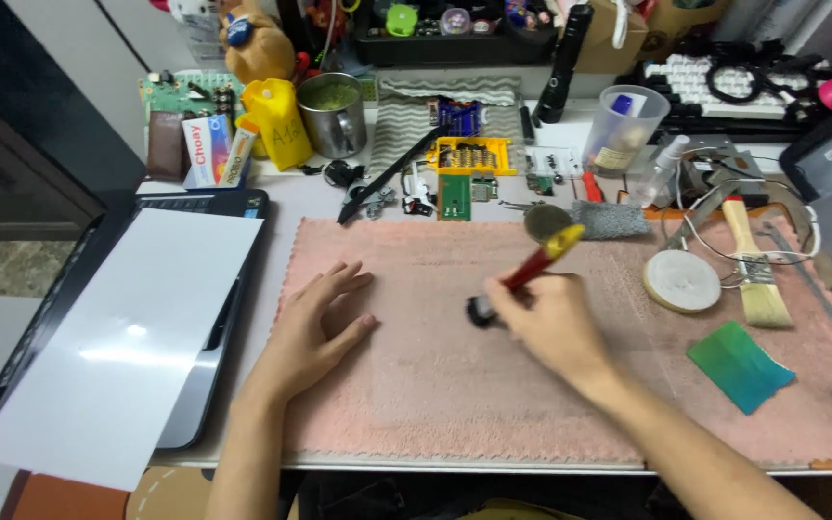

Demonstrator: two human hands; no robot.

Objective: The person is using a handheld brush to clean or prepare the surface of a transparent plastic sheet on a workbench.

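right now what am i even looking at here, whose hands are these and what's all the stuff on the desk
This is a single picture from a camera worn on a person's head, looking down at their own two bare hands over a cluttered desk. There is no machine here.

The left hand rests flat and open on a pink towel mat that covers the desk. The right hand grips a red-handled tool with a yellow end, its dark tip pressed toward the mat.

On the mat's right side lie a round white disc, a wooden-handled paintbrush and a green card. To the left, a white sheet covers a laptop. Behind stand a metal mug and a yellow parts tray.
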